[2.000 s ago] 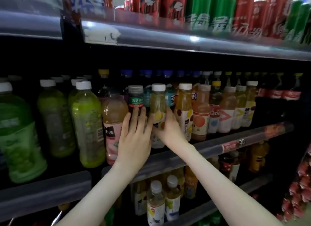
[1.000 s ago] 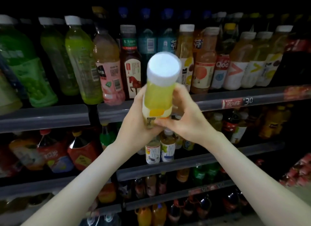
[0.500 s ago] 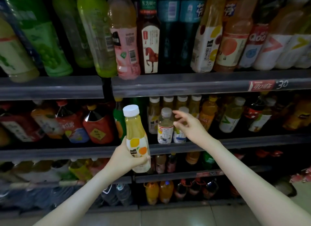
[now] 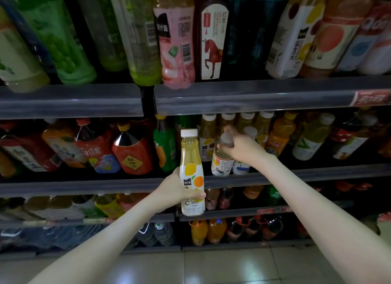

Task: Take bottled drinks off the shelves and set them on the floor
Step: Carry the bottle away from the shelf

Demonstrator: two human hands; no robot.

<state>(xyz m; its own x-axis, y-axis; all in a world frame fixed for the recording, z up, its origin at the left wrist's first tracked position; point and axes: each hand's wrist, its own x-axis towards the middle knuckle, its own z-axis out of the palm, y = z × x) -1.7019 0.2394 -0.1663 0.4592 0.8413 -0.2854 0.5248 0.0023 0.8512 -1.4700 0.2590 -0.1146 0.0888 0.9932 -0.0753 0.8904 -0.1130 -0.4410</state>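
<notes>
My left hand [image 4: 176, 188] grips the lower body of a yellow juice bottle [image 4: 190, 163] with a white cap and a citrus label, held upright in front of the shelves. My right hand [image 4: 241, 146] is curled round the neck of a pale tea bottle [image 4: 222, 165] with a grey cap. That bottle stands at the front of the second shelf [image 4: 317, 173], beside a similar one. Several more yellow and orange drinks fill the row behind it.
The top shelf [image 4: 254, 93] carries green, pink, dark and white-labelled bottles leaning over its rail. Large red-labelled bottles [image 4: 131, 154] stand at the left of the second shelf. Lower shelves hold small orange and dark bottles. Pale tiled floor [image 4: 211, 266] shows below.
The view has tipped further down. My left hand holds the juice bottle in much the same place. My right hand has reached forward and closed on the neck of the tea bottle.
</notes>
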